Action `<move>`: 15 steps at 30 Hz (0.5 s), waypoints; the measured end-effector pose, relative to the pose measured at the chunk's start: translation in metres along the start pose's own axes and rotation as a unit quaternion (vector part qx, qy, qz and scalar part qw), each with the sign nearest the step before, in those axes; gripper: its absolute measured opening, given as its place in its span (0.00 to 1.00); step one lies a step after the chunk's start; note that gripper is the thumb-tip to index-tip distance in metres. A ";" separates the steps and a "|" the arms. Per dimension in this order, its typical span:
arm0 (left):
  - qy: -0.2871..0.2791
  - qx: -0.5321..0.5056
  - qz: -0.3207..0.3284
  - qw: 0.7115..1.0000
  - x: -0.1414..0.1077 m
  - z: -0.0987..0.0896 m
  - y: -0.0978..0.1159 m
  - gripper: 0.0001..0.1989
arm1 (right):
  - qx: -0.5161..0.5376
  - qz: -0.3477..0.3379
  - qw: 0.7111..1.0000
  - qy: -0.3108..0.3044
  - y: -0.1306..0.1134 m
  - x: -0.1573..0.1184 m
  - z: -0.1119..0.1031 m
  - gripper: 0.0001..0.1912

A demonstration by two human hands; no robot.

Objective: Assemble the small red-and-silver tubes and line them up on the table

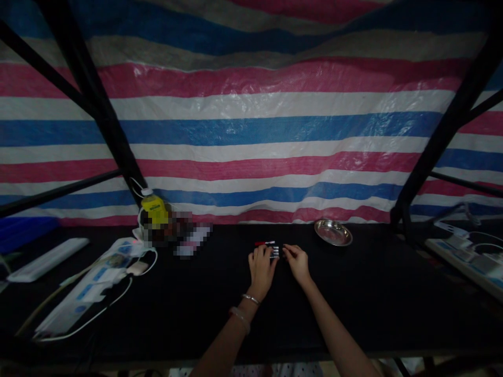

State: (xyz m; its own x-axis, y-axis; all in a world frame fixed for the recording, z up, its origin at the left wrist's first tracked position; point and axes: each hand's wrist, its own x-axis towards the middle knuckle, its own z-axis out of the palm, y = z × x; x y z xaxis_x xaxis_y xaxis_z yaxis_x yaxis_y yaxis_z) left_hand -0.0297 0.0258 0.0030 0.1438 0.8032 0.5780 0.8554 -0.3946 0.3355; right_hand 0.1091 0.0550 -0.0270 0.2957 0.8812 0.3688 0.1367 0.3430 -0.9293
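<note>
Several small cylinders with silvery ends (275, 252) lie side by side near the middle of the black table (188, 314). One with a red body (261, 243) is at the far end of the row. My left hand (261, 266) rests over the near ones, its fingers bent around them and covering their left parts. Just to the right of the row, my right hand (297, 262) has its thumb and forefinger pinched together; whatever is between the fingertips is too small and dark to make out. Two bracelets circle my left wrist.
A round metal dish (333, 232) sits at the back right. Power strips with white cables (92, 288) lie at the left, and more (471, 256) at the far right. A yellow bottle (155, 209) stands back left, before a striped sheet (255, 128) and black frame posts.
</note>
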 end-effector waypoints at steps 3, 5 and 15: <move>-0.008 0.028 -0.005 1.000 -0.003 0.002 -0.004 0.08 | -0.084 -0.068 0.994 -0.020 0.001 -0.002 -0.002 0.13; -0.013 0.043 -0.008 0.999 -0.005 0.005 -0.006 0.08 | -0.109 -0.081 0.991 -0.020 0.001 -0.002 -0.003 0.12; -0.035 0.027 0.016 0.999 -0.004 0.010 -0.005 0.08 | -0.154 -0.122 0.980 -0.012 0.003 -0.002 -0.001 0.09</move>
State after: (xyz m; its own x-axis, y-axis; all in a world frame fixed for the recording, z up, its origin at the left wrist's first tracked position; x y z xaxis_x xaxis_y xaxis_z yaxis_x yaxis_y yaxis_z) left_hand -0.0300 0.0291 -0.0085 0.2039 0.8210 0.5333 0.8753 -0.3969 0.2764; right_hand 0.1096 0.0536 -0.0303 0.1975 0.7938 0.5752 0.4811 0.4328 -0.7624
